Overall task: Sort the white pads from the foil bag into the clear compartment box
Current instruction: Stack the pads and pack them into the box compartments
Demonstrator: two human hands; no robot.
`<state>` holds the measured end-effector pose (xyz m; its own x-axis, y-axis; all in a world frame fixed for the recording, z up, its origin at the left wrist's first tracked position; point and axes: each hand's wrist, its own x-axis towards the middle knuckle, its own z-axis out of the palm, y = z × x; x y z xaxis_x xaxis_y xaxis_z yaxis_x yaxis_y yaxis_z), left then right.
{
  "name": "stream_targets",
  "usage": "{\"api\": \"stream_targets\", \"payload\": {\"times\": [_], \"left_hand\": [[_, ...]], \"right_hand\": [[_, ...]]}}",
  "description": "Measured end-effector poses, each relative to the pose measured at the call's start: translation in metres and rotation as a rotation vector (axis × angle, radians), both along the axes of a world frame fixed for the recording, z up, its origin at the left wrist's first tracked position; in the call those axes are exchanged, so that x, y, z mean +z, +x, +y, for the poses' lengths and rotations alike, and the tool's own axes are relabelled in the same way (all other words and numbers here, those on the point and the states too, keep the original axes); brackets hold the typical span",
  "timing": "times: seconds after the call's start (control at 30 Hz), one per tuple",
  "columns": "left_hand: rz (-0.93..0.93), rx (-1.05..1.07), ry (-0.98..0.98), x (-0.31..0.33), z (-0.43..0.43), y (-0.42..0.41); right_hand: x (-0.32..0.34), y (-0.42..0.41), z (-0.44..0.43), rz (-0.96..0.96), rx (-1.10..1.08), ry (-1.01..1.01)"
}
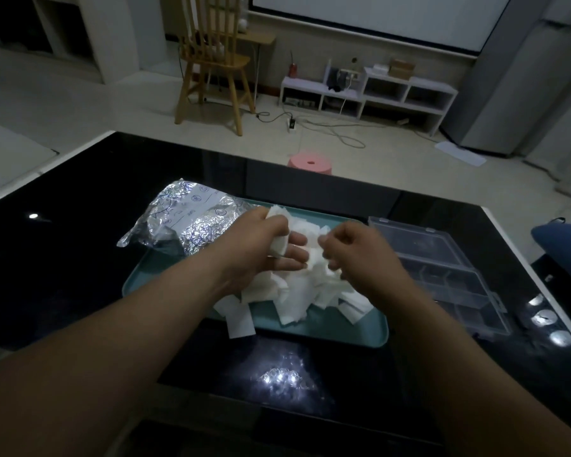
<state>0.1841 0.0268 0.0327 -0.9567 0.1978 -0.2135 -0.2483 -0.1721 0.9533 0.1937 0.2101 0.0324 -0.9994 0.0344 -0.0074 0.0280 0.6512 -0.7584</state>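
While the left grip curls thumb and fingers round a few white pads, holding them as a small stack just above the heap, the right grip hangs close beside it with fingers bent inward, its fingertips pinching the edge of one pad at the top of the heap. The two grips are near each other but not touching. Below them the rest of the pads lie loose and overlapping on a teal tray; one pad hangs over the tray's near edge onto the counter. The foil bag lies crumpled on its side at the tray's far left corner, partly on the tray and partly on the counter, its mouth turned toward the heap. The clear box sits on the counter just right of the tray, its lid folded back on the far side and its compartments facing up. The counter is black and glossy, with lamp glare on it. Beyond its far edge stand a pink stool, a wooden chair and a low white shelf on the pale floor.
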Motion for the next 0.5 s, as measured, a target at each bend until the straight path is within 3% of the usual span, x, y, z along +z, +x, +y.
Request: {"api": "stream_targets", "payload": {"times": [0.13, 0.27, 0.37, 0.5], "left_hand": [[-0.042, 0.024, -0.074, -0.009, -0.012, 0.001], [-0.045, -0.022, -0.106, -0.017, -0.017, 0.007], [-0.035, -0.042, -0.160, -0.021, -0.023, 0.009], [-0.007, -0.066, -0.191, -0.027, -0.030, 0.008]], "right_hand": [[-0.019, 0.013, -0.008, -0.194, 0.119, 0.332], [-0.031, 0.017, -0.018, -0.169, 0.183, 0.486], [-0.018, 0.014, -0.007, -0.168, 0.156, 0.264], [0.000, 0.013, 0.017, -0.343, 0.169, -0.010]]}}
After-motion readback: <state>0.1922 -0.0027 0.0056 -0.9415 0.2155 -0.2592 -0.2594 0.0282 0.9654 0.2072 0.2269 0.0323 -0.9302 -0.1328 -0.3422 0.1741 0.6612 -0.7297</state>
